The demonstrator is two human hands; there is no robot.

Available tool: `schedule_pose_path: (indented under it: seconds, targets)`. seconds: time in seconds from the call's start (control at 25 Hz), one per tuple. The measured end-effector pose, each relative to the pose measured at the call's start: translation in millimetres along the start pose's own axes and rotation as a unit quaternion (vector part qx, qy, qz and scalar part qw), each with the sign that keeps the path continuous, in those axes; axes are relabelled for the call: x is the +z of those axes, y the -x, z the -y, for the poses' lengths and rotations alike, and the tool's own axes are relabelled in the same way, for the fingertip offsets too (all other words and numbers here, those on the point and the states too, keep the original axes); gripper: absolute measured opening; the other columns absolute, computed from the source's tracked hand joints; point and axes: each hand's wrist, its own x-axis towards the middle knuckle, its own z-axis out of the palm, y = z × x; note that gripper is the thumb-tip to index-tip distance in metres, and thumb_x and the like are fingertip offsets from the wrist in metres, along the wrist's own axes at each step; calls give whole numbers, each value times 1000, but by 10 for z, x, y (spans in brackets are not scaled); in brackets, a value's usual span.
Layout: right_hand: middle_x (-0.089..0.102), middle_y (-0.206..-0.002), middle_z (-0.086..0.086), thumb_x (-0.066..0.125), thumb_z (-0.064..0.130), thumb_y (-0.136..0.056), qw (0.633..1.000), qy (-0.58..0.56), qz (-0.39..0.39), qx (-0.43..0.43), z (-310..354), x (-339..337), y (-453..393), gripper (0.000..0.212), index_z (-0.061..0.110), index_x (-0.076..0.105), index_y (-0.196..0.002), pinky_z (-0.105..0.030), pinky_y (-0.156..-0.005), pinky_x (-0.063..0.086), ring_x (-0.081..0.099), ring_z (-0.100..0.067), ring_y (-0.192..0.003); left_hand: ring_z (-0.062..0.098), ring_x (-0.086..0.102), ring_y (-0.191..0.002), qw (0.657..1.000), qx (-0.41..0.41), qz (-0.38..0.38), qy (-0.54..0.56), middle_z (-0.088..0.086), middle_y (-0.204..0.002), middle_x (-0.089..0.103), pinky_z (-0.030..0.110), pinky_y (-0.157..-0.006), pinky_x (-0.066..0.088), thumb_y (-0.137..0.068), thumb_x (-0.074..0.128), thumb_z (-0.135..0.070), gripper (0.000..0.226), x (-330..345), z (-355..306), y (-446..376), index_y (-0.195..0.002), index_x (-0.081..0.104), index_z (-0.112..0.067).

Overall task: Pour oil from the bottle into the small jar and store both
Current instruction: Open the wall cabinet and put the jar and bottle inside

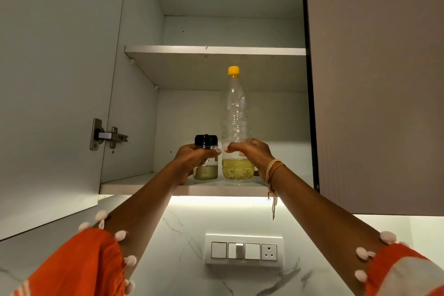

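Orange sleeves [79, 264] nearest. Left hand [192, 160] wraps jar [206, 157], right hand [249, 154] wraps bottle [236, 125], both on shelf [144, 186] near edge. Careless release could topple tall bottle.

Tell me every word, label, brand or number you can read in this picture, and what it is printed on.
No text here reads clearly.
Small jar: a few pale marks just under its black lid, too small and blurred to read.
Oil bottle: bare clear plastic, no label showing; its yellow cap is plain.
Switch panel: no lettering or numbers visible.
Cupboard shelf and door: no writing.
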Motion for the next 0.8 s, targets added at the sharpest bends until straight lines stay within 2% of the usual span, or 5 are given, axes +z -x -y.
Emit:
schedule_pose_path:
  seconds: [0.12,0.44,0.56,0.68,0.8]
  targets:
    - [66,-103,0,83,35,-58,1000,-14,-9,1,-97,16,-56,47,19,66,-98,-39,-88,53,61,-18,-96,31,66,-105,1000,-6,16,13,11,-108,72,50,-95,53,-38,91,-45,82,-8,45,-61,-110,68,-14]
    - [64,-96,-4,78,29,-71,1000,-8,14,0,-147,14,-108,44,8,64,-107,-29,-69,50,58,-15,-84,32,63,-108,1000,-8,5,11,12,-110,70,47,-99,50,-72,83,-23,47,-9,92,-117,-114,66,-11]
    - [63,-111,-17,76,32,-74,1000,15,16,9,-149,20,-115,47,4,61,-109,-39,-82,52,60,-23,-92,29,59,-111,1000,-2,-1,-22,9,-117,66,40,-95,49,-77,79,-25,50,32,58,-70,-121,61,-10]
    - [58,-126,-15,79,43,-68,998,35,49,26,-128,1,-111,71,11,53,-126,-43,-95,47,56,-26,-111,23,51,-108,997,16,-21,-66,6,-123,55,33,-87,41,-80,76,-30,63,21,-38,31,-133,49,-9]
    - [47,-140,-7,76,62,-56,996,46,62,45,-82,-36,-2,103,14,38,-139,-37,-90,41,48,-24,-119,32,45,-130,993,33,-41,-110,15,-148,41,39,-99,40,-85,71,-37,75,-97,-118,112,-144,35,-9]
